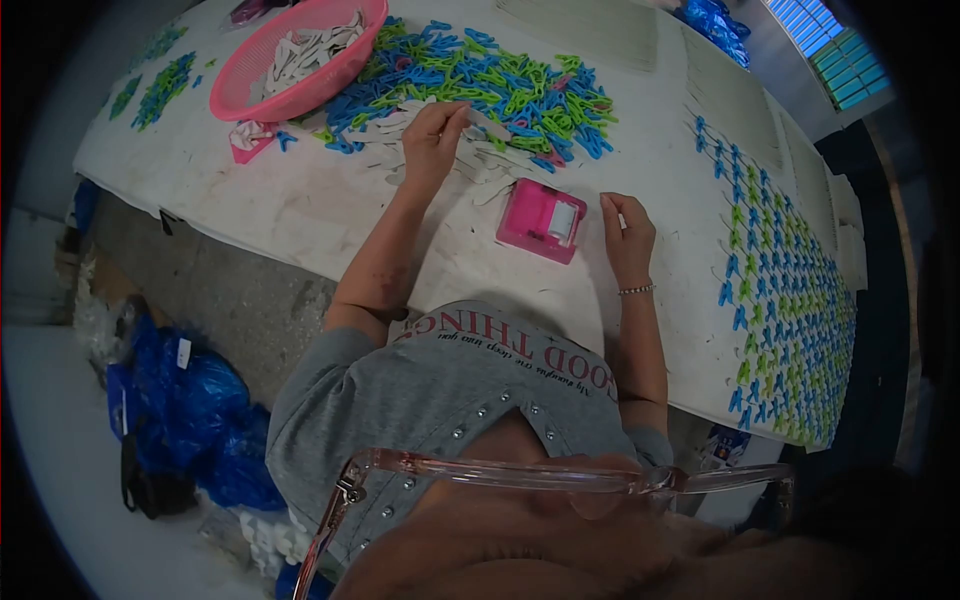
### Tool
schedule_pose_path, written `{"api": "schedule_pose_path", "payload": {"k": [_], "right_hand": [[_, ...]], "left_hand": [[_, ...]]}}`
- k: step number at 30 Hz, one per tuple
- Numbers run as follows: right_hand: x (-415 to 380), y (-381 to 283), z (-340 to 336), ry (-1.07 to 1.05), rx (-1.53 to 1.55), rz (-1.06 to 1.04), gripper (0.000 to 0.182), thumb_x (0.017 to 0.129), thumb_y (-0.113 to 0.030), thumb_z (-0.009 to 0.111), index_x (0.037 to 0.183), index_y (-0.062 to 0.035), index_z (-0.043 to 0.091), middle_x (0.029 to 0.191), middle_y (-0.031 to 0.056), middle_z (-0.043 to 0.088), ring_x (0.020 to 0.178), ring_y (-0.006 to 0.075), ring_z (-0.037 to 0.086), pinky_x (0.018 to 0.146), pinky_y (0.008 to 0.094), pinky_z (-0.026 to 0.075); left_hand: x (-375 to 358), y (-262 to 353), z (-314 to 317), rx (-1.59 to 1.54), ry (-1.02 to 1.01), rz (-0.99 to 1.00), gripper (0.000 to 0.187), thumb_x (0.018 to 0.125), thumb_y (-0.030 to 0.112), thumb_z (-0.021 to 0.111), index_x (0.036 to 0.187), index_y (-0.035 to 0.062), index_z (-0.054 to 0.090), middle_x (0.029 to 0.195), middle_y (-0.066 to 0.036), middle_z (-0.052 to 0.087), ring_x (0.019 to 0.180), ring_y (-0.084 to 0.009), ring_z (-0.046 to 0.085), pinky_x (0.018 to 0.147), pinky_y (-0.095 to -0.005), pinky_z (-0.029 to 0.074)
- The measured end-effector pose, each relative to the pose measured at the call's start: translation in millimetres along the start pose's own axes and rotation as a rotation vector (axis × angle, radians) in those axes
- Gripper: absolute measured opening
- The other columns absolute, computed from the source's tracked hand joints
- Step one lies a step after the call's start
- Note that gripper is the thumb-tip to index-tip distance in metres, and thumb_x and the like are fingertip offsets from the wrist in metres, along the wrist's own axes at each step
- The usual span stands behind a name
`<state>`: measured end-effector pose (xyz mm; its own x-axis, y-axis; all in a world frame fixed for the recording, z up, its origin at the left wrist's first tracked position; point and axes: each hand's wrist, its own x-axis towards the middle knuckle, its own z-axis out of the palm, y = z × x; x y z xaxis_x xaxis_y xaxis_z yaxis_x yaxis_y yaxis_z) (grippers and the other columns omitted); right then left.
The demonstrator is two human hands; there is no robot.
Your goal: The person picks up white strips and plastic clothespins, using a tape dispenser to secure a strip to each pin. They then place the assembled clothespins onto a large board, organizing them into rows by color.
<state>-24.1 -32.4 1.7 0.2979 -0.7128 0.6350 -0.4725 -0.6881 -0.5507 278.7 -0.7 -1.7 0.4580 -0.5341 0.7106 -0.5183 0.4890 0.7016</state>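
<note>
My left hand (435, 140) is closed at the near edge of the clip pile, over some pale flat strips (380, 135); what its fingers hold, if anything, is too small to tell. Right of the pink box my right hand (628, 225) hovers with fingers curled together, and its contents cannot be made out. Between the hands sits the pink box (525, 215) with a white roll (563, 220) in it. Blue and green plastic clips (480, 80) lie heaped beyond my hands.
A pink basket (232, 75) with pale strips stands at the upper left, a small pink piece (252, 150) below it. Rows of blue and green clips (775, 290) cover the table's right side. Smaller clip piles (165, 88) lie far left. Blue bags (200, 400) rest on the floor.
</note>
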Motion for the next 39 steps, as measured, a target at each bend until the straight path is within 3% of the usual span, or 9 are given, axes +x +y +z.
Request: {"api": "schedule_pose_path", "payload": {"k": [4, 6, 11, 13, 19, 21, 26, 31, 39], "right_hand": [[12, -40, 0, -0.09, 0.237, 0.021, 0.01, 0.088, -0.008, 0.064, 0.096, -0.0013, 0.065, 0.085, 0.0087, 0.065, 0.077, 0.0176, 0.064, 0.069, 0.0282, 0.051], [11, -43, 0, -0.114, 0.344, 0.058, 0.011, 0.088, -0.006, 0.064, 0.097, -0.0003, 0.065, 0.087, 0.0088, 0.066, 0.078, 0.0166, 0.065, 0.07, 0.0278, 0.051], [0, -34, -6, -0.325, 0.384, 0.213, 0.015, 0.087, -0.005, 0.064, 0.102, 0.0002, 0.064, 0.094, 0.0085, 0.067, 0.083, 0.0152, 0.065, 0.074, 0.0259, 0.051], [-7, -25, -2, -0.312, 0.301, 0.144, 0.015, 0.087, -0.004, 0.065, 0.1, 0.0002, 0.064, 0.093, 0.0088, 0.066, 0.082, 0.0158, 0.065, 0.073, 0.0264, 0.051], [-18, -24, 14, -0.276, 0.171, 0.057, 0.013, 0.084, -0.004, 0.065, 0.097, -0.002, 0.064, 0.084, 0.009, 0.064, 0.077, 0.0211, 0.061, 0.069, 0.0313, 0.05], [-17, -25, 15, -0.264, 0.212, 0.066, 0.012, 0.083, -0.005, 0.063, 0.095, -0.0045, 0.065, 0.081, 0.0086, 0.063, 0.076, 0.0243, 0.058, 0.068, 0.0345, 0.048], [-17, -13, -2, -0.305, 0.005, -0.17, 0.016, 0.079, -0.003, 0.064, 0.095, -0.0042, 0.066, 0.085, 0.0094, 0.063, 0.082, 0.0273, 0.058, 0.072, 0.0361, 0.048], [-19, -9, -17, -0.321, -0.105, -0.167, 0.018, 0.076, 0.0, 0.063, 0.093, -0.0039, 0.065, 0.085, 0.0095, 0.062, 0.082, 0.0281, 0.057, 0.072, 0.0367, 0.048], [-2, -27, -36, -0.152, -0.135, -0.169, 0.027, 0.071, 0.001, 0.063, 0.098, -0.005, 0.062, 0.089, 0.0088, 0.061, 0.08, 0.0257, 0.057, 0.075, 0.0351, 0.047]], "left_hand": [[-16, 35, 20, -0.206, -0.189, -0.126, 0.012, 0.092, 0.006, 0.061, 0.098, -0.0013, 0.069, 0.082, -0.005, 0.066, 0.077, -0.0107, 0.063, 0.066, -0.0263, 0.049], [-21, 58, 28, -0.199, -0.347, 0.017, 0.011, 0.089, 0.005, 0.062, 0.096, 0.0, 0.069, 0.084, -0.007, 0.068, 0.071, -0.0123, 0.063, 0.064, -0.0261, 0.048], [-32, 76, 37, -0.176, -0.418, 0.025, 0.012, 0.086, 0.005, 0.065, 0.097, 0.0033, 0.07, 0.084, -0.007, 0.068, 0.073, -0.0169, 0.065, 0.065, -0.0273, 0.05], [-34, 77, 36, -0.084, -0.467, 0.229, 0.014, 0.083, 0.006, 0.067, 0.097, 0.0054, 0.071, 0.084, -0.007, 0.067, 0.073, -0.0203, 0.065, 0.065, -0.028, 0.052], [-36, 72, 26, 0.034, -0.59, 0.423, 0.021, 0.078, 0.003, 0.071, 0.098, 0.006, 0.07, 0.089, -0.008, 0.068, 0.078, -0.0226, 0.066, 0.065, -0.0317, 0.054], [-39, 71, 22, 0.051, -0.577, 0.428, 0.02, 0.077, 0.004, 0.071, 0.097, 0.0065, 0.069, 0.089, -0.008, 0.068, 0.078, -0.0228, 0.066, 0.065, -0.0315, 0.053], [-49, 56, 23, 0.153, -0.6, 0.322, 0.012, 0.079, 0.008, 0.071, 0.091, 0.0079, 0.068, 0.085, -0.006, 0.065, 0.078, -0.0241, 0.062, 0.066, -0.0333, 0.05], [-57, 51, 35, 0.178, -0.766, 0.153, 0.008, 0.079, 0.016, 0.069, 0.084, 0.0099, 0.066, 0.085, -0.005, 0.064, 0.083, -0.0268, 0.058, 0.072, -0.037, 0.048], [-56, 63, 67, 0.128, -0.849, 0.185, 0.008, 0.078, 0.014, 0.07, 0.083, 0.0088, 0.066, 0.081, -0.006, 0.06, 0.083, -0.0279, 0.056, 0.074, -0.0388, 0.044]]}}
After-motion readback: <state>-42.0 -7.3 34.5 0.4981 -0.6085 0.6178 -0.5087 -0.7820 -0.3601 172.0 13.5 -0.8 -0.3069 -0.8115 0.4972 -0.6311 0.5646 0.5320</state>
